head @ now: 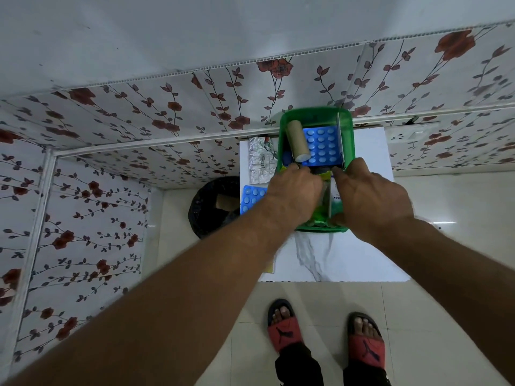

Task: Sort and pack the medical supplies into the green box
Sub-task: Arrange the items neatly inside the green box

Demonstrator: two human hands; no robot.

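A green box (348, 129) with inner dividers stands on a small white table (370, 246). Its far compartment holds a tan bandage roll (297, 143) lying on a blue pill strip (323, 147). My left hand (292, 196) and my right hand (370, 196) are both over the box's near half, fingers curled around a dark item with yellow-green edges (323, 174) at the middle divider. What that item is stays hidden by my fingers. A white packet with blue print (334, 196) sits in the near right part.
Silver foil strips (260, 160) and another blue pill strip (252, 197) lie on the table left of the box. A black round bin (209, 215) stands on the floor to the left. Floral wall panels surround the table. My sandalled feet (326, 335) are below.
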